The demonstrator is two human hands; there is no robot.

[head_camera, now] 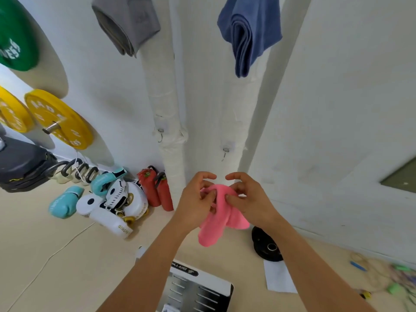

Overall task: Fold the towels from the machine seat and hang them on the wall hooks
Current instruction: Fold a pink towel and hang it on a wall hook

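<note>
Both forearms are bare to the frame edge; the left hand (195,199) and right hand (252,199) wear no gloves, rings or watch.

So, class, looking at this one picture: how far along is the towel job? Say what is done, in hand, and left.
Done: a folded grey towel and a folded blue towel already hang high on the wall. In hand: the left hand and right hand both pinch a pink towel, bunched, not yet hung. Left: hanging it, likely on one of two bare hooks, the left hook or right hook. The machine seat is out of view.
</note>
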